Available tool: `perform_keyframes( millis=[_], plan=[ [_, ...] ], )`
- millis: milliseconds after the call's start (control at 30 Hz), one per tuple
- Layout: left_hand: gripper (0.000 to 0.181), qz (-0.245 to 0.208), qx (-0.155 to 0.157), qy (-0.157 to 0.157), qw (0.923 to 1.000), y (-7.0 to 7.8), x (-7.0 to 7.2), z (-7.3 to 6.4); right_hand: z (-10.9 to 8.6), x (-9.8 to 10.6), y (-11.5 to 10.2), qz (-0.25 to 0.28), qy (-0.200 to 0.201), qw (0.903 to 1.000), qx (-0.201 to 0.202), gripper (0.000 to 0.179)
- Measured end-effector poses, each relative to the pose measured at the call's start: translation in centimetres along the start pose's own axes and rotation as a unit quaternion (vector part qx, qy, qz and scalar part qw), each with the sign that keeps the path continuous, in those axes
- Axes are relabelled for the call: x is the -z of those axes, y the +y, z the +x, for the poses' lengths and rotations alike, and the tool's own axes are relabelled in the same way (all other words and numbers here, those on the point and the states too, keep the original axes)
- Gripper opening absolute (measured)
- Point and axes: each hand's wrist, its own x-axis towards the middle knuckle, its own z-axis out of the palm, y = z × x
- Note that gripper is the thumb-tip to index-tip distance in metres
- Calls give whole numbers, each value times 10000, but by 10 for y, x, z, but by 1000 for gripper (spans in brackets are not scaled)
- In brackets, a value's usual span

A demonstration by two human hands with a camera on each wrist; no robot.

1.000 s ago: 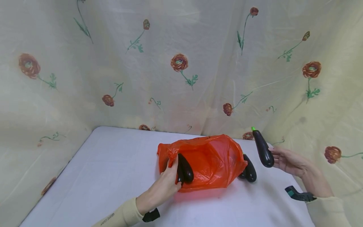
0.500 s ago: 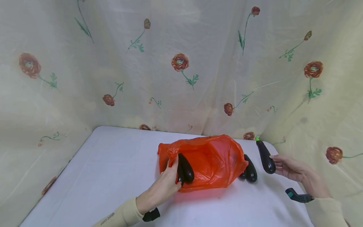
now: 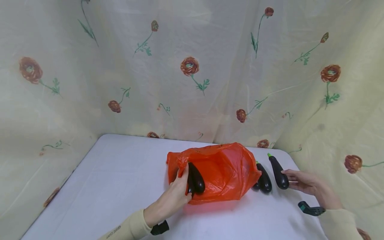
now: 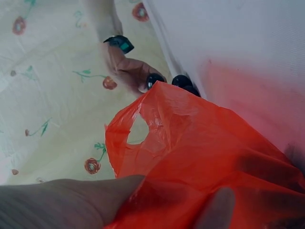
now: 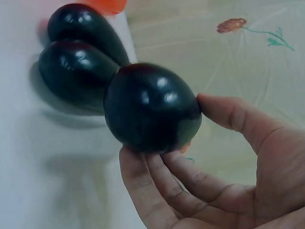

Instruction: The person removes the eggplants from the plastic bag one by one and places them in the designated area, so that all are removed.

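Observation:
My right hand [image 3: 303,181] holds a dark, glossy eggplant [image 3: 278,172] with a green stem at the table's right side. Thumb and fingers pinch its rounded end in the right wrist view, where the eggplant [image 5: 152,107] faces the camera. Two more eggplants [image 3: 265,179] lie just left of it, partly hidden behind the red plastic bag [image 3: 222,176]. My left hand [image 3: 174,196] grips the bag's left rim, holding its mouth open. Inside the bag, beside those fingers, two eggplants [image 3: 196,178] show. The bag [image 4: 200,143] covers much of the left hand in the left wrist view.
A white table [image 3: 126,173] carries everything. Flower-printed curtain cloth [image 3: 135,83] hangs behind and along both sides. The table's right edge runs beneath the right forearm. Each wrist wears a dark band, such as the right wristband [image 3: 311,209].
My right hand has lowered the eggplant toward the table, beside the pair lying there. My left hand and the bag have stayed in place.

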Motion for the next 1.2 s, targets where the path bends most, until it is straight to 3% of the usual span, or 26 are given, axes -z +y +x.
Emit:
perform_keyframes(
  millis=[267, 500, 600, 900, 1200],
  plan=[
    [99, 55, -34, 54, 10000, -1, 0, 1, 6, -3, 6, -282, 410, 9988, -33, 13],
    [97, 31, -39, 2, 10000, 0, 1, 0, 12, -7, 8, -666, 621, 9958, -125, 63],
    [97, 8, -15, -18, 10000, 0, 1, 0, 15, -6, 9, -930, 680, 9932, -174, 74],
    [98, 52, 57, -29, 10000, 0, 0, 0, 17, -9, 11, -1584, 763, 9840, -286, 78],
    [100, 109, 151, -58, 9998, 1, 0, 1, 18, -11, 12, -1517, 741, 9852, -285, 74]
  ],
)
